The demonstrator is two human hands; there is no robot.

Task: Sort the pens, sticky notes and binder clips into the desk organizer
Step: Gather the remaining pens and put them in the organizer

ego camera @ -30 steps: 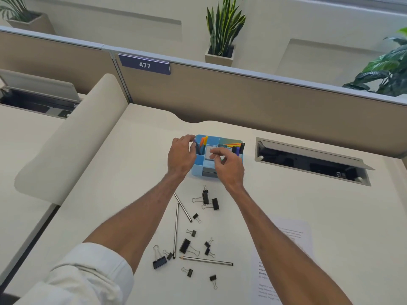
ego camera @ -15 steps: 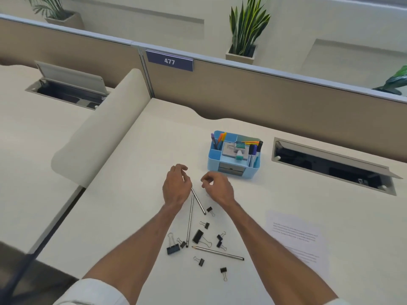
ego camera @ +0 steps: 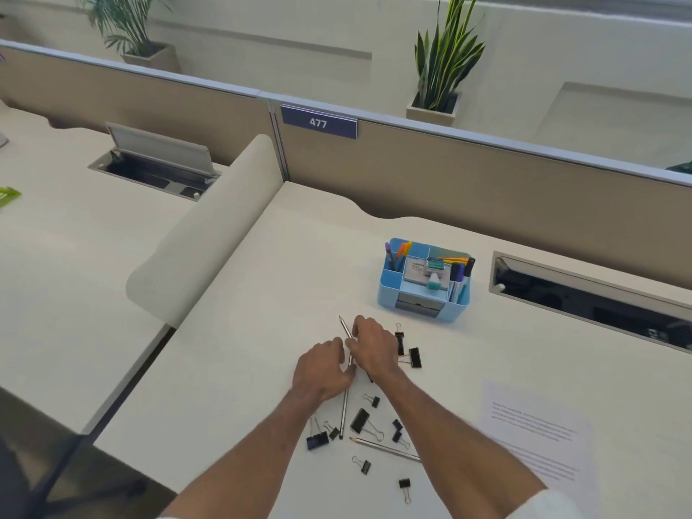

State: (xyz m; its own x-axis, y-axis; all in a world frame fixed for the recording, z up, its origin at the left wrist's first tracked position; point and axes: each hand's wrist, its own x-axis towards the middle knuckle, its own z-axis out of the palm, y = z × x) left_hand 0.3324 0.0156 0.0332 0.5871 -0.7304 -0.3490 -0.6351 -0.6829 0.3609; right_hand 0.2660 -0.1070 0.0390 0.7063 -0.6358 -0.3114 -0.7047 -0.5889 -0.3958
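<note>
desk (ego camera: pixel 262 331), organizer (ego camera: pixel 423 294) toward its far edge, already stocked with pens. midway to the near edge, my right hand (ego camera: pixel 374 350) closes on a pencil (ego camera: pixel 345 327), my left hand (ego camera: pixel 324 370) steadying a second; its grip i cannot tell. binder clips (ego camera: pixel 359 421) lie scattered nearer me, unsorted.

1. Your landmark is the blue desk organizer (ego camera: pixel 425 290), upright on the bench (ego camera: pixel 262 331). Coloured pens stand in its left and right compartments, and a grey sticky-note pad (ego camera: pixel 415 270) lies in the middle one.
2. Three silver pencils lie loose in front of the organizer: one (ego camera: pixel 345 325) angled under your hands, one (ego camera: pixel 343 417) nearly straight toward you, one (ego camera: pixel 385 448) crosswise nearest you.
3. Black binder clips (ego camera: pixel 361 421) lie scattered around those pencils, two (ego camera: pixel 410 350) just in front of the organizer.
</note>
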